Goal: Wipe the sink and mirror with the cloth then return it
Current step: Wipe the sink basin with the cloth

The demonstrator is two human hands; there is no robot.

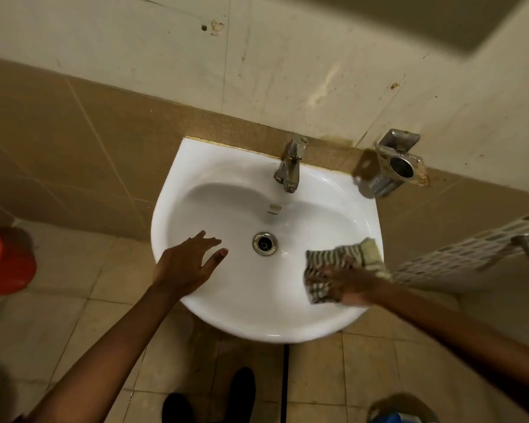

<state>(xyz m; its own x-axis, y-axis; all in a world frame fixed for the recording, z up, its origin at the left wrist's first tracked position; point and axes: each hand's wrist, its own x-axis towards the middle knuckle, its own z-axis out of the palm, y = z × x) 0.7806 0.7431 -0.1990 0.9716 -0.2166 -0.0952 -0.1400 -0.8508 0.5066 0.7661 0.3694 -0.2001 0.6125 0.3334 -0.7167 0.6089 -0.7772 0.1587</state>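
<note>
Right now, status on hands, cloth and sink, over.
Left hand open, spread on the sink rim. Right hand pressing striped cloth inside the basin, right of the drain. Nothing in the way.

Left hand (185,265) splayed flat; right hand (347,283) blurred, fingers pressing down.

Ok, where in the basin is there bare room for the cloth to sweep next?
Bare porcelain lies behind the drain up to the tap, and along the sink's back-left curve. The front is crowded: left hand on the left rim, right hand pressing the cloth at right.
</note>
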